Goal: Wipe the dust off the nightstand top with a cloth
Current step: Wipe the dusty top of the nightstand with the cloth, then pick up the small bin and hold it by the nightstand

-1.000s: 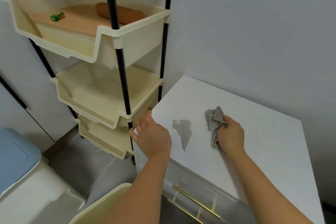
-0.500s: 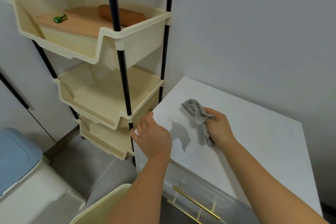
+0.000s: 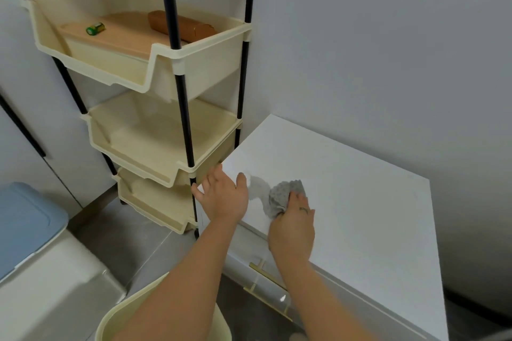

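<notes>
So the right hand (image 3: 292, 227) had dragged the cloth (image 3: 282, 196) a good way across the nightstand top (image 3: 346, 188) over the last second. A second back it was sitting near the middle of the top, and now it was over by the left front corner, right beside the left hand (image 3: 224, 196). The grey smudge that showed on the surface before was mostly under the cloth at this point, with just a pale streak poking out between the two hands.

The right hand was bunched around the cloth, fingers curled over it and pressing it flat to the top. The left hand was spread open, palm down on the corner nearest the cream shelf rack (image 3: 155, 130), and it had barely shifted.

My guess is the near-left bit was getting its pass, while the far side toward the wall and the right half hadn't been reached in this stroke yet.
</notes>
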